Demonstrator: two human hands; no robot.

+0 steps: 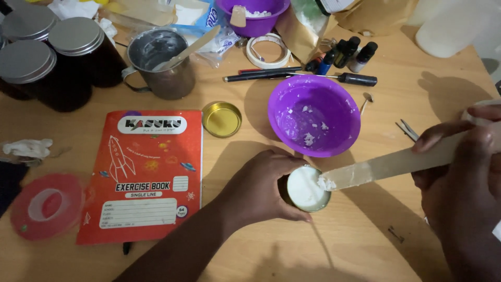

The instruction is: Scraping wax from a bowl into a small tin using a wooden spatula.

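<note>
the left hand (261,190) is clamped around a small round tin (308,189) of white wax on the desk (344,245), just below the purple bowl (313,115). the right hand (462,180) grips a flat wooden stick (396,163), its tip resting on the wax; pressing too hard could likely tip the tin or smear wax over its rim.

Dim, warm light from about twelve o'clock throws soft shadows toward six across the pale wooden table (365,245), with the corners darkest and slightly blurred.
</note>
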